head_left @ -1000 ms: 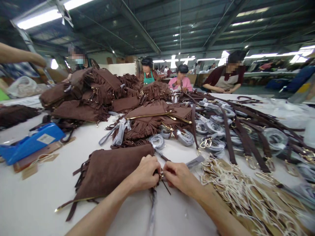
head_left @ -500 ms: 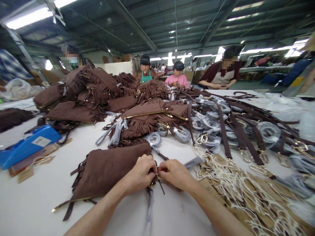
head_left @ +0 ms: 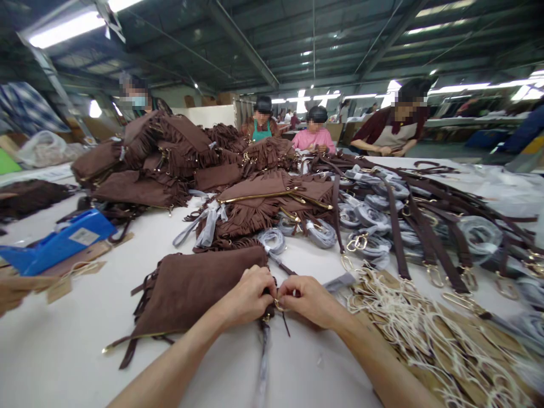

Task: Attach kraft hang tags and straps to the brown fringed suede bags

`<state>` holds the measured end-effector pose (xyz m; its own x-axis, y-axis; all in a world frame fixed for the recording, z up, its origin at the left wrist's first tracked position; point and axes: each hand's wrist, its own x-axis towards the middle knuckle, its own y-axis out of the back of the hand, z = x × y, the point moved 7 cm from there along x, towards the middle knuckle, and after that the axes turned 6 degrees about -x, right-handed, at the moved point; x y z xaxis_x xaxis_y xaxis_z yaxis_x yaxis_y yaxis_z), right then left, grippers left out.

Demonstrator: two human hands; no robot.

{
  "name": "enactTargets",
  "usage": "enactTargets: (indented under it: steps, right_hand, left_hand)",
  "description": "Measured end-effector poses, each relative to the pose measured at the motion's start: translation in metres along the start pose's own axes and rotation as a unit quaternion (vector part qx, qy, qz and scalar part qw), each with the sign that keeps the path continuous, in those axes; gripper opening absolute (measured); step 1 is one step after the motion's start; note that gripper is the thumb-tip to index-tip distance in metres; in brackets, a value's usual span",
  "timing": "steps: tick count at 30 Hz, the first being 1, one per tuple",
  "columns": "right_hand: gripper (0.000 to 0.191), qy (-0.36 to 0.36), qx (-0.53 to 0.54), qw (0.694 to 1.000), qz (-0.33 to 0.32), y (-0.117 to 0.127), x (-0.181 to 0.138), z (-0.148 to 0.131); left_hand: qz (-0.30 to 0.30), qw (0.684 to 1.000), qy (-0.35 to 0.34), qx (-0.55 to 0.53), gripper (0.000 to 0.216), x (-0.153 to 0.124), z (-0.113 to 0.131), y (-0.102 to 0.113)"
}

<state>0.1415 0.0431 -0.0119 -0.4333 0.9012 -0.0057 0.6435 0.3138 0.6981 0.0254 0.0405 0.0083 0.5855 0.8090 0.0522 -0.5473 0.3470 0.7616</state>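
Observation:
A dark brown fringed bag (head_left: 204, 289) with a gold zip along its edge lies flat on the white table in front of me. At its right corner, my left hand (head_left: 253, 292) is closed in a pinch on the bag's end. My right hand (head_left: 306, 301) pinches a small gold clip (head_left: 279, 306) right beside the left fingertips. The fingers hide most of the join between clip and bag. A thin dark strip (head_left: 286, 324) sticks out below the fingers. From the same corner, a plastic-wrapped strap (head_left: 263, 357) hangs toward me.
Brown fringed bags (head_left: 170, 147) are heaped behind. Plastic-wrapped straps with gold hooks (head_left: 369, 215) spread to the right. Paper tags with white strings (head_left: 408, 328) lie near my right forearm. A blue holder (head_left: 63, 241) is at left, by a blurred tan shape (head_left: 19, 289). Several co-workers are across the table.
The view has shifted slightly, moving everything a little to the right. Both hands stay pinched at the bag's corner, with the gold clip showing more clearly. A blurred tan shape has appeared at the left edge.

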Motion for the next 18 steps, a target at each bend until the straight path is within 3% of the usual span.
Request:
enactTargets:
  steps: [8, 18]
  right_hand:
    - [0.012, 0.040, -0.006, 0.999, -0.022, 0.0005, 0.0010, -0.0037]
    - [0.016, 0.015, -0.032, 0.999, -0.013, -0.0006, 0.0005, -0.0054]
  left_hand:
    - [-0.006, 1.000, -0.012, 0.008, 0.013, 0.0000, -0.0004, -0.0030]
    - [0.011, 0.999, -0.039, 0.014, 0.015, -0.0069, 0.0089, 0.0027]
